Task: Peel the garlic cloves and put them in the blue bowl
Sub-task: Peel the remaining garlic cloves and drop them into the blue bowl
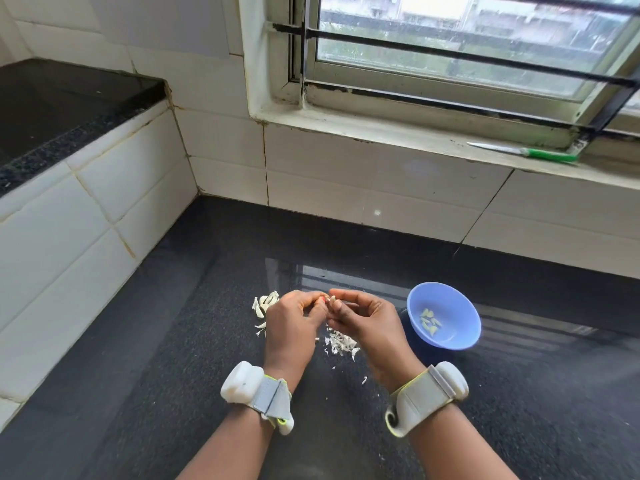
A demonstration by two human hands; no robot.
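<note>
Fingers [313, 304] of both hands around garlic clove [333, 300]

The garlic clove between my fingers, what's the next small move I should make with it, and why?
Probably finish pulling the skin off. Both hands, the left hand and the right hand, pinch the garlic clove above the counter, with loose peels below. Once bare, it would go right into the blue bowl, beside the peeled cloves already there.

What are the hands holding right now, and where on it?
A garlic clove, pinched between fingertips of the left hand and right hand; which part of it cannot be told.
</note>
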